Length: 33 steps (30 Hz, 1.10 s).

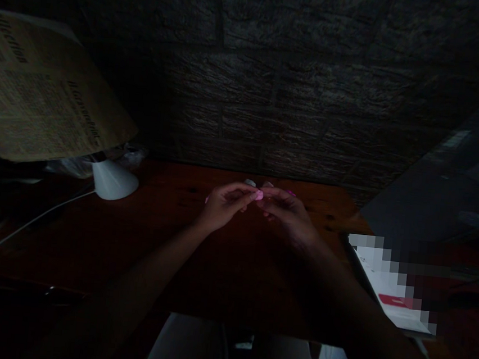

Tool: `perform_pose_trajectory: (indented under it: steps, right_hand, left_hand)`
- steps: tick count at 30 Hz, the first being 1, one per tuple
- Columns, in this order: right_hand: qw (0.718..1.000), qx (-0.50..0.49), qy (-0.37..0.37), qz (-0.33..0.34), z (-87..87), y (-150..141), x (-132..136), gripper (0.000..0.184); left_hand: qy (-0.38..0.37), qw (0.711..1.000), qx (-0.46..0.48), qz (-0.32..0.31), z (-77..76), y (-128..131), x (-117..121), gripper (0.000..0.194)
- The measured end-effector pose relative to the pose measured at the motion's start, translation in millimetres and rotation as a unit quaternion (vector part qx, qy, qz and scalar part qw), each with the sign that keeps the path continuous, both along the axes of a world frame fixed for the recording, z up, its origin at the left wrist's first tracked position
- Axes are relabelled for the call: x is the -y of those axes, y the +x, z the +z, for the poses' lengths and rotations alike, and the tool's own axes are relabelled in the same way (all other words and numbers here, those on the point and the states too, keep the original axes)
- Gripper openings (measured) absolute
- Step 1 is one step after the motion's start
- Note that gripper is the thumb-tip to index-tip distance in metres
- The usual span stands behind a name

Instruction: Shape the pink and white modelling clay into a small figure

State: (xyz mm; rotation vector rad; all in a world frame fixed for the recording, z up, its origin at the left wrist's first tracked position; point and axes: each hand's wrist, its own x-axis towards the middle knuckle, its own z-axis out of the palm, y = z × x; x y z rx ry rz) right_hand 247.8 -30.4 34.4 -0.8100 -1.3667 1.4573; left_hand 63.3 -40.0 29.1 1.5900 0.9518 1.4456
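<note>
Over the dark wooden table, my left hand (225, 202) and my right hand (286, 209) meet at the fingertips. Between them is a small, light pink piece (259, 195), pinched by thumb and fingers from both sides. It looks soft, but the dim light hides its exact kind. Just behind the fingers lie a whitish bit (250, 182) and a pale pinkish bit (268, 184). A bright magenta bit (291, 193) shows past my right knuckles. At the outer edge of my left hand a sliver of pink is partly covered.
On the left stands a lamp with a newsprint-patterned shade (48, 93), a white cone base (114, 180) and a white cord (27, 221). A bright screen or sheet (382, 278), partly pixelated, lies at right beside a grey panel (443, 171). A stone-patterned wall (248, 84) rises behind the table (154, 222).
</note>
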Motion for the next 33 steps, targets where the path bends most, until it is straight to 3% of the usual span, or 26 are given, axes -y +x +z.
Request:
perform_pose_trajectory:
  steps: [33]
  right_hand:
    - [1.0,0.013,0.009,-0.002,-0.7,-1.5,0.7,0.022]
  left_hand:
    - [-0.019,0.998,0.055,-0.03,-7.3,0.2,-4.7,0.019]
